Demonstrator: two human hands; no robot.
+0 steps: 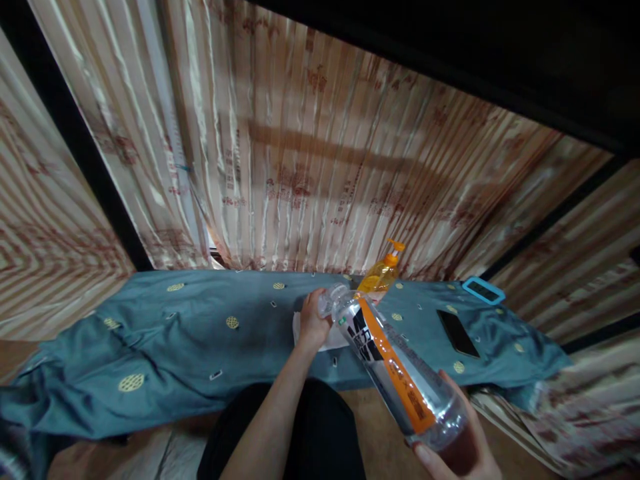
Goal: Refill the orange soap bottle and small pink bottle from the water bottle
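A large clear plastic bottle (385,367) with a black, silver and orange label slants across the view, its mouth end toward the upper left. Its base rests in my right hand (467,440), whose fingers and thumb curve around it. My left hand (315,323) is closed at the bottle's clear neck end; the fingertips are partly hidden there. Under and beside my left hand lies a white sheet, perhaps paper or tissue (333,343). Just behind the bottle's shoulder is a pump bottle (383,273) of yellow liquid with an orange pump top, its lower part hidden.
A teal cloth with yellow patterns (190,347) covers the narrow surface before me. On its right lie a dark phone (457,333) and a blue-framed object (483,291). Striped curtains (300,167) hang behind, between black bars (75,133). My knees (325,427) are below.
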